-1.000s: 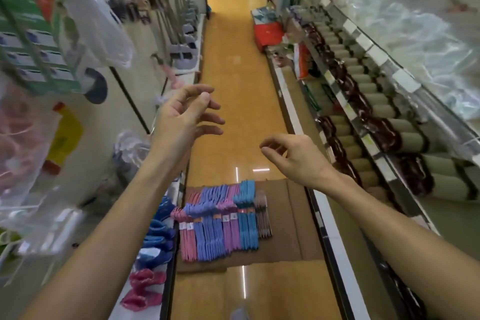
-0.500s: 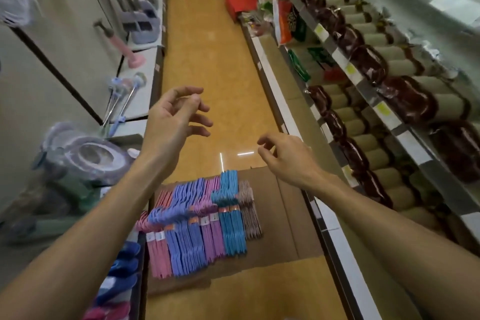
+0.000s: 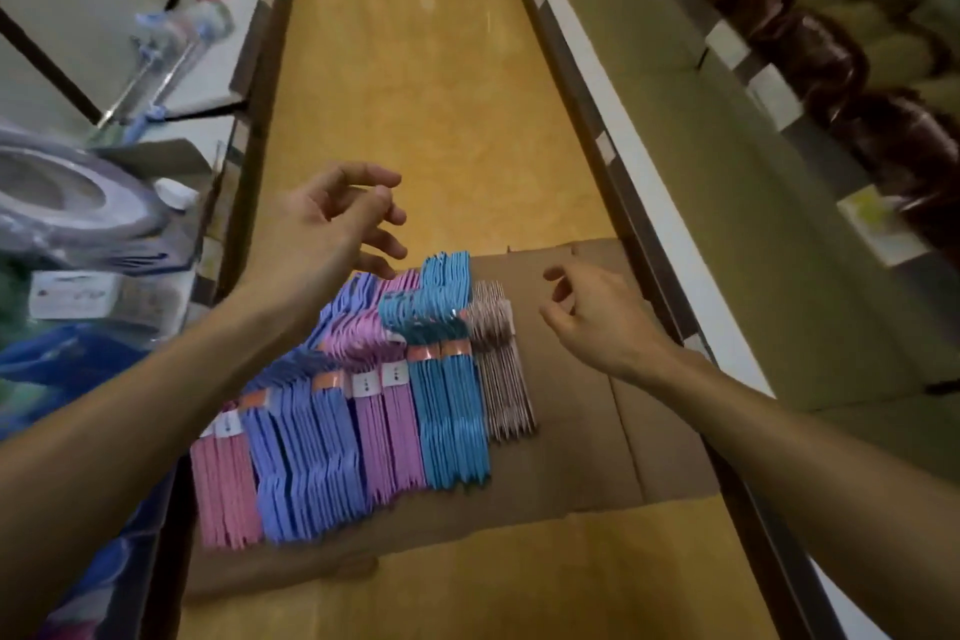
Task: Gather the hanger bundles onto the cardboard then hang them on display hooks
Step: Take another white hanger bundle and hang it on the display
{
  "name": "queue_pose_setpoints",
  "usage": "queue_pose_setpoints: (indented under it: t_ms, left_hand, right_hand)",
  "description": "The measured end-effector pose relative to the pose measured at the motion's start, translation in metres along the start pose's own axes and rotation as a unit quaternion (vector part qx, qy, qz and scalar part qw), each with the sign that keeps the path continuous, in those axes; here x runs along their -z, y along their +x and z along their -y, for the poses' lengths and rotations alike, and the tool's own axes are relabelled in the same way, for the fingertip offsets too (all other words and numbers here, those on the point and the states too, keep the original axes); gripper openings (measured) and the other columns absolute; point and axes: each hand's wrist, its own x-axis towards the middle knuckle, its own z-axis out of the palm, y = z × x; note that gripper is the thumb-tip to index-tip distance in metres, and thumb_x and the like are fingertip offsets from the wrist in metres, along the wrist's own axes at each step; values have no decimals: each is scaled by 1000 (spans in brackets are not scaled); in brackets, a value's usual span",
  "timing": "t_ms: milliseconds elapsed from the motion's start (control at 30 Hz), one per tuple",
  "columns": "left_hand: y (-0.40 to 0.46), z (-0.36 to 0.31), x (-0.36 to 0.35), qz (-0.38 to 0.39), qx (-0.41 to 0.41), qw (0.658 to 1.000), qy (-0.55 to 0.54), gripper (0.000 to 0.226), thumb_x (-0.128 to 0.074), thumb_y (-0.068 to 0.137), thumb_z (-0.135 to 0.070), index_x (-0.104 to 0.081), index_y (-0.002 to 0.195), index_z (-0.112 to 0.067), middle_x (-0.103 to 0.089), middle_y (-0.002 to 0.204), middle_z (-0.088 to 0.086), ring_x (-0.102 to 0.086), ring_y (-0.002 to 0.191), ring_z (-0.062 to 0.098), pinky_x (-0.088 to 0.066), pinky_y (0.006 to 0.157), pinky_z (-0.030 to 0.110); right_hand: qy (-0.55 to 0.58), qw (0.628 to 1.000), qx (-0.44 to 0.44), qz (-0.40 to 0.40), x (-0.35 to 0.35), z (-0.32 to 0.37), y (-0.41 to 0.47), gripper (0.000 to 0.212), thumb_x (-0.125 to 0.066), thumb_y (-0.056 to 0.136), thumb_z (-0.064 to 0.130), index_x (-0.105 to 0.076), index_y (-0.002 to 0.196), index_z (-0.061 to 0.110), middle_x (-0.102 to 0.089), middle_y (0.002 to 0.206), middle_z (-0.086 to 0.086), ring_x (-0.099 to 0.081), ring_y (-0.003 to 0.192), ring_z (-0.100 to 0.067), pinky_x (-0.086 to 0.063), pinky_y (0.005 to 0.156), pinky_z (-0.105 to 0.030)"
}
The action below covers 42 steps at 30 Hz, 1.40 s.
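Note:
Several hanger bundles lie side by side on a flat sheet of cardboard (image 3: 582,431) on the aisle floor: pink (image 3: 226,489), violet (image 3: 306,463), lilac (image 3: 392,426), blue (image 3: 452,405) and a thin brown one (image 3: 501,369). Each bundle has a paper band across it. My left hand (image 3: 332,229) hovers above the far left end of the bundles, fingers loosely spread and holding nothing. My right hand (image 3: 597,317) hovers over the bare cardboard just right of the brown bundle, fingers loosely curled and empty.
Low shelves run along both sides of the yellow floor (image 3: 431,83). The left shelf (image 3: 249,83) carries wrapped plastic goods and blue items. The right shelf (image 3: 670,203) holds rows of dark brown and beige rolls with price tags.
The view has tipped down from the aisle toward the cardboard. Both hands have dropped closer to the bundles, the right one now beside the brown bundle.

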Motion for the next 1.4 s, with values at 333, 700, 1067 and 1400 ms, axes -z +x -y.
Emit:
queue_pose_setpoints:
  t_ms: [333, 700, 1067, 1400]
  left_hand:
    - [53, 145, -49, 34, -61, 992, 104, 20, -53, 101, -18, -60, 120, -13, -67, 95, 4, -70, 81, 19, -59, 75, 37]
    - [100, 238, -93, 156, -235, 812, 511, 36, -53, 99, -36, -53, 129, -17, -65, 113, 3, -55, 97, 16, -43, 83, 30]
    - [113, 264, -135, 184, -277, 560, 759, 51, -39, 99, -51, -48, 129, -10, -67, 121, 14, -54, 125, 28, -18, 121, 48]
    - [120, 258, -170, 179, -322, 601, 709, 52, -41, 99, -49, -53, 128, -8, -65, 120, 15, -57, 116, 33, -37, 109, 43]
  right_hand:
    - [20, 999, -44, 5, -139, -98, 49, 42, -59, 98, 32, -52, 137, 16, -63, 100, 4, -61, 92, -13, -56, 86, -38]
    - [115, 985, -115, 65, -233, -162, 74, 57, -62, 95, 44, -49, 140, 13, -59, 129, -5, -56, 115, -20, -50, 98, -38]
    - [303, 933, -174, 82, -281, -154, 73, 32, -62, 96, 37, -61, 121, 18, -71, 112, -2, -68, 102, -20, -56, 95, -45]
    - [369, 904, -213, 24, -281, -157, 65, 73, -69, 88, 50, -34, 146, 23, -57, 137, -4, -60, 118, -22, -51, 99, -41]
